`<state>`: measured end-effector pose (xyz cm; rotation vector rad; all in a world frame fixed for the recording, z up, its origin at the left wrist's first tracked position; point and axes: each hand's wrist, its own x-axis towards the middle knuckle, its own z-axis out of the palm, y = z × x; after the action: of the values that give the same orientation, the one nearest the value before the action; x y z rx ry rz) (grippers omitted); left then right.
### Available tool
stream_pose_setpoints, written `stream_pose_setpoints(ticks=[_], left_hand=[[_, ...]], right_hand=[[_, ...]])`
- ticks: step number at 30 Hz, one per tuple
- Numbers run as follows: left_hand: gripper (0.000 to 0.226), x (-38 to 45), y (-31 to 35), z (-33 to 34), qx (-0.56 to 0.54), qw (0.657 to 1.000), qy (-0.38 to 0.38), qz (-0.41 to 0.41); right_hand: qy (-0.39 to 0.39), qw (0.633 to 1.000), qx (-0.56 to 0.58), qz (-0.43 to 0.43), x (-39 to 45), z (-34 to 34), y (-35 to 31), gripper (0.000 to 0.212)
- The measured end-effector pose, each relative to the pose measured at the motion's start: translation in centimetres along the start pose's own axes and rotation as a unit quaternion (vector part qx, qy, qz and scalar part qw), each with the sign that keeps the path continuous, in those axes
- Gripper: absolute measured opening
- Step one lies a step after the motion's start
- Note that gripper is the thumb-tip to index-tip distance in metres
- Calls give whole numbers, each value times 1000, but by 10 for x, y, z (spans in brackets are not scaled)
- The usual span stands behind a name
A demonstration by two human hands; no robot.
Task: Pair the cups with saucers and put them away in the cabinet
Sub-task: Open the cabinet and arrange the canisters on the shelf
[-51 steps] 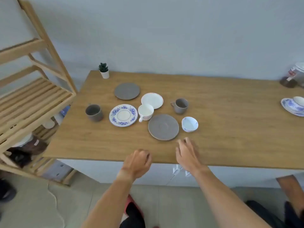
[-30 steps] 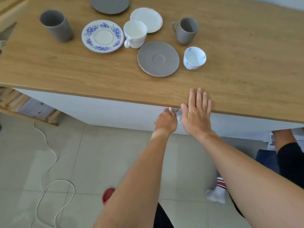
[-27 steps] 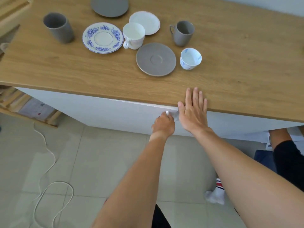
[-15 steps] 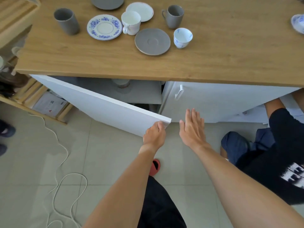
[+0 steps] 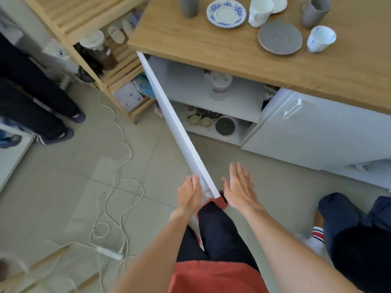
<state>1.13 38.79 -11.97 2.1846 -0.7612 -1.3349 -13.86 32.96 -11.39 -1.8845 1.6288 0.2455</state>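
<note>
Now my left hand (image 5: 190, 192) grips the free edge of the white cabinet door (image 5: 175, 123), which stands swung wide, while my right hand (image 5: 239, 187) hovers just beside that edge, fingers straight and released, holding nothing. On the tabletop (image 5: 201, 45) I count four cups: two grey cups, one (image 5: 189, 6) at the left and one (image 5: 313, 10) at the right, one white cup (image 5: 259, 11) and one blue-patterned cup (image 5: 320, 38). Of the saucers I count three: one blue-patterned saucer (image 5: 226, 13), one grey saucer (image 5: 279, 37) between the white and blue-patterned cups, and one white saucer (image 5: 279, 5) partly hidden behind the white cup. Inside the cabinet, two shelves show, the upper shelf (image 5: 243, 100) bearing one pale container (image 5: 220, 85).
</note>
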Motion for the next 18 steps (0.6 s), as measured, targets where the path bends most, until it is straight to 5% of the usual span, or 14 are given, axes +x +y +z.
stream_pose_setpoints(ticks=[10,18], left_hand=[[36,-32,-45,-107,-76,974,214,-23],[27,-27,-105,-177,174,927,329,-47]], right_hand=[[-87,987,-65,-121,-23,47,-103,64],[-80,971,-88,-206,-17,63,-170,64]])
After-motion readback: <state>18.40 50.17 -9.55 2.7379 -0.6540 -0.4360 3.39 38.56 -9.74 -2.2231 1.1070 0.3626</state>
